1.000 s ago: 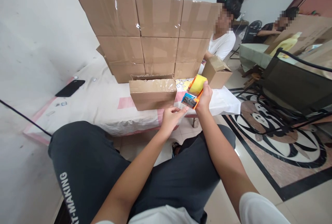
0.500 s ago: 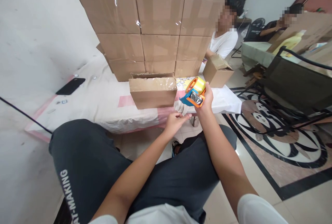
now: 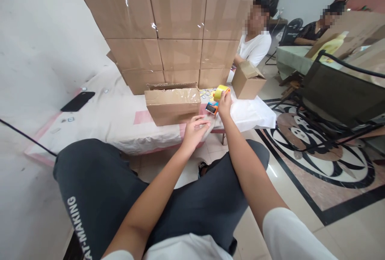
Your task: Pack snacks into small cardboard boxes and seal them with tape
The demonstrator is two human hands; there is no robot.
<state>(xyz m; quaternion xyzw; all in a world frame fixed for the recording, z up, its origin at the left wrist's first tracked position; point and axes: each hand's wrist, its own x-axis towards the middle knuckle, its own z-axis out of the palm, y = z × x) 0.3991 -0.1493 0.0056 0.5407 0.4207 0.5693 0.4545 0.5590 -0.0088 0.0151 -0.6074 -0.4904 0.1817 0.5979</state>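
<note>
My right hand (image 3: pixel 225 105) is closed around a tape dispenser (image 3: pixel 212 108) with an orange and blue body and a yellow tape roll on it. It holds the dispenser just above the table, to the right of a small cardboard box (image 3: pixel 177 111). That box stands on the cloth with its top flaps up, and shiny tape shows along its upper front. My left hand (image 3: pixel 194 131) is in front of the box's lower right corner, fingers stretched and somewhat apart, with nothing visible in them.
Behind the small box rises a wall of stacked, taped cartons (image 3: pixel 180 53). A second small carton (image 3: pixel 248 79) stands at the table's right end. A black phone (image 3: pixel 78 101) lies on the left. One person in white sits behind the cartons; another sits farther right, beyond a dark chair (image 3: pixel 327 87).
My right hand has moved left and tilted the dispenser down toward the table. My left hand has shifted slightly left and up, its fingers opening. The view has turned a little right.
</note>
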